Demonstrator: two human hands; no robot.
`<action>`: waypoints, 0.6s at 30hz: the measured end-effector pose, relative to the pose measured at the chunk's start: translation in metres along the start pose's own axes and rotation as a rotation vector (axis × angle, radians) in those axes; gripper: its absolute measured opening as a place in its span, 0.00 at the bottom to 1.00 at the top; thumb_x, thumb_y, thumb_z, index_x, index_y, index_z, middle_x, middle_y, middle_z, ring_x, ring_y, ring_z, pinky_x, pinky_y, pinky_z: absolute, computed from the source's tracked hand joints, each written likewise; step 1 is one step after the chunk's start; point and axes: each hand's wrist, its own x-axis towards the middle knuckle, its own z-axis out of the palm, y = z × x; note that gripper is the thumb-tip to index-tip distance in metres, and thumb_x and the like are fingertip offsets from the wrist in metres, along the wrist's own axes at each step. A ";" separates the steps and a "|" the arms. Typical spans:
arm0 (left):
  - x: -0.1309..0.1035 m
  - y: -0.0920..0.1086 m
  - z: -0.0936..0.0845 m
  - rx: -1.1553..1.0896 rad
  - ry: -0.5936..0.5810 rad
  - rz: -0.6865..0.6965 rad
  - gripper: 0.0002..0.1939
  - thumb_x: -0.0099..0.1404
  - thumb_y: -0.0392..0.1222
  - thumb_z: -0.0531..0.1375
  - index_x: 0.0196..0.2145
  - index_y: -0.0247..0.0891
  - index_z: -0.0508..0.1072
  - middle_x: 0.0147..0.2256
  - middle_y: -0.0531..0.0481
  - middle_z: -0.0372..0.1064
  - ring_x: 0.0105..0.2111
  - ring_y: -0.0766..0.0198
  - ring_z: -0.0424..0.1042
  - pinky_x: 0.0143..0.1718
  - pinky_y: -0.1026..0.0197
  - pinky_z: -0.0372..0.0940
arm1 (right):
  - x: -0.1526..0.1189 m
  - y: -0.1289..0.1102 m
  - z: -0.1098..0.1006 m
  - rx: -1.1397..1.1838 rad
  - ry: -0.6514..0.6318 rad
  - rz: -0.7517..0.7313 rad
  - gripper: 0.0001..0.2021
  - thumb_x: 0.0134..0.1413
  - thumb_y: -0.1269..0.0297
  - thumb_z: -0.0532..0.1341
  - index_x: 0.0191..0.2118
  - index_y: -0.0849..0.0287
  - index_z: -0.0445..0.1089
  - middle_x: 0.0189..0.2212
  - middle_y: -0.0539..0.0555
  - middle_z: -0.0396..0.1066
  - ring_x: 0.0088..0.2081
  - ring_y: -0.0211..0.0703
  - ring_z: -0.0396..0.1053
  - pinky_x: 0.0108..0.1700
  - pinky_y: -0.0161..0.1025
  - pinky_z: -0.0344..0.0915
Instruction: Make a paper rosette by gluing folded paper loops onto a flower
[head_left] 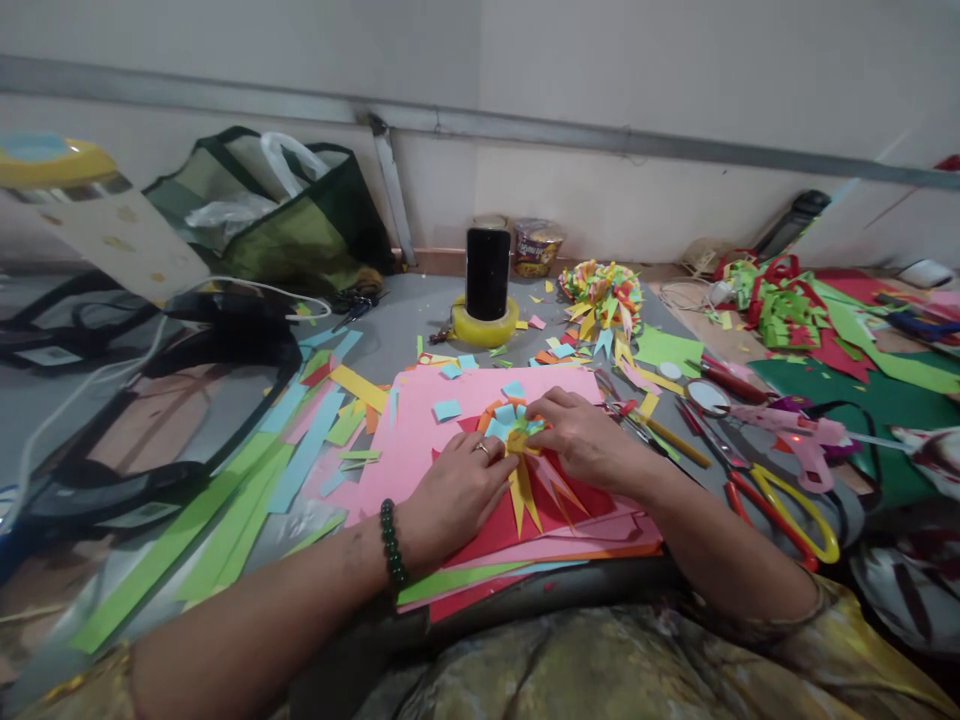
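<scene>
Head view: paper rosette (517,440) lies over the pink paper stack (409,395). Left hand (457,490) has fingertips at its lower left; right hand (577,432) curls onto its upper right. Can't tell if either pinches. I'd brace left, ease right, keep yellow tails (527,505) uncrushed. Glue gun (802,432): right of stack.

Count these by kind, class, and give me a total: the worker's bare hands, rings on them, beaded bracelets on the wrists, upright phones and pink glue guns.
Hands: 2 (left hand, right hand)
Ring: 1
Green beaded bracelet: 1
Upright phone: 1
Pink glue gun: 1
Total: 6
</scene>
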 end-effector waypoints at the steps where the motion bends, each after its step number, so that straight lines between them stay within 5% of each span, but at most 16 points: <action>1: 0.000 0.000 0.000 0.002 -0.003 0.000 0.16 0.75 0.38 0.49 0.50 0.35 0.74 0.41 0.42 0.71 0.42 0.54 0.70 0.46 0.50 0.65 | 0.000 -0.001 0.000 0.012 0.000 0.006 0.15 0.59 0.76 0.58 0.41 0.57 0.81 0.45 0.62 0.74 0.48 0.52 0.64 0.47 0.48 0.67; 18: 0.000 -0.002 0.003 -0.013 0.032 0.014 0.14 0.74 0.38 0.49 0.46 0.35 0.74 0.40 0.42 0.71 0.41 0.54 0.69 0.46 0.50 0.66 | 0.003 -0.008 0.005 0.080 0.061 0.052 0.11 0.57 0.77 0.60 0.39 0.62 0.80 0.43 0.62 0.75 0.46 0.51 0.64 0.48 0.48 0.65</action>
